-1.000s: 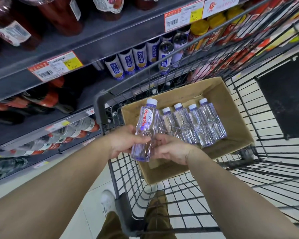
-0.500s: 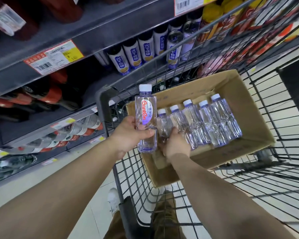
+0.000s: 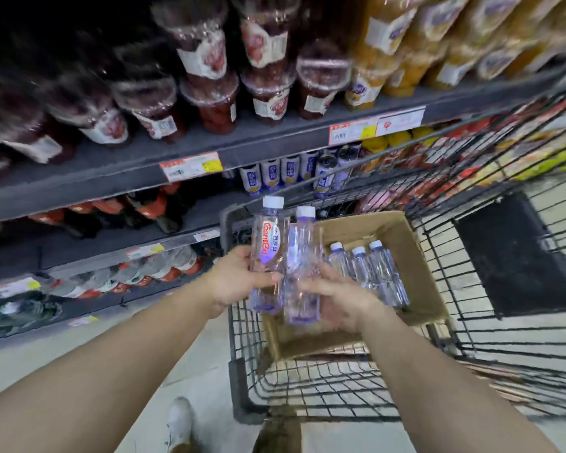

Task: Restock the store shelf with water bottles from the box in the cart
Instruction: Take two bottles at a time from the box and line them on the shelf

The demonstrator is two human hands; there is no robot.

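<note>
While the left hand [image 3: 239, 282] grips a labelled water bottle [image 3: 268, 253] upright, fingers and thumb curled round its lower body, the right hand [image 3: 337, 295] holds a second water bottle [image 3: 303, 266] just beside it, the two touching along their sides at the centre of the frame. Both have white caps; the left one shows a red and blue label, while the right one is blurred and shows clear ribbed plastic. They are held above the near left corner of the cardboard box [image 3: 415, 256], which sits in the wire cart [image 3: 504, 338] at centre right. Three more bottles [image 3: 370, 273] with white caps lie side by side inside the box, to the right of the right hand, caps pointing toward the top of the frame. On the left, grey store shelves [image 3: 111, 171] run across the frame with price tags [image 3: 192, 166] on their edges: dark red drinks [image 3: 209, 93] at upper centre, orange drinks [image 3: 406, 44] at upper right, blue and white cans [image 3: 281, 174] just above the cart's rim, and clear bottles with red caps [image 3: 138, 276] lying on a low shelf at mid left. A white shoe [image 3: 178, 423] shows on the pale floor at the bottom
</note>
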